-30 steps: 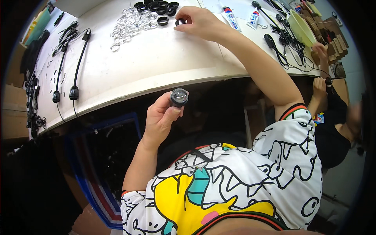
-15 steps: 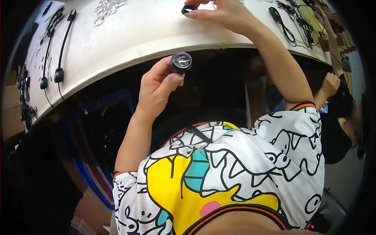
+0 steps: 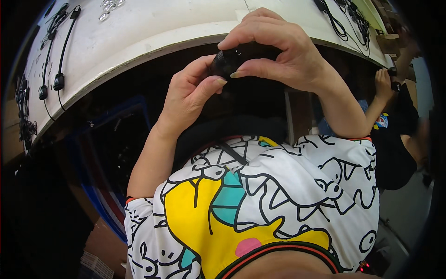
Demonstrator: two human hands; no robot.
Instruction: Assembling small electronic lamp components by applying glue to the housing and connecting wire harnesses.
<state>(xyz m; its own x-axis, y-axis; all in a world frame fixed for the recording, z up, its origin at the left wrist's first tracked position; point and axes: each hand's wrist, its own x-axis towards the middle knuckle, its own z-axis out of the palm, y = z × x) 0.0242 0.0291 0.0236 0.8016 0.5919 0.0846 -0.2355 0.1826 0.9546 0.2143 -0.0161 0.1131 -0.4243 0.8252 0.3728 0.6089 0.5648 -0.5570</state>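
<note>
My left hand (image 3: pixel 188 95) is closed around a black cylinder with a lens, like a flashlight head (image 3: pixel 222 64), held just off the table's near edge. Thumb and fingers of my right hand (image 3: pixel 290 56) curve round the upper right end of it. A black ring (image 3: pixel 238 55) appears to sit between the right fingertips, against that end. Dark on dark, the line between ring and flashlight head is hard to make out, and the lens is hidden now.
Black cables with plugs (image 3: pixel 58 81) lie on the left of the white table (image 3: pixel 153 28); clear pieces (image 3: pixel 106 11) lie at the far edge. More cables (image 3: pixel 334 21) are at the right. A blue-rimmed container (image 3: pixel 104 209) stands below left. Another person's hand (image 3: pixel 383 84) is at far right.
My right hand has come from over the table with the black ring down to the flashlight head. The left hand has tilted the flashlight head, so its lens no longer shows.
</note>
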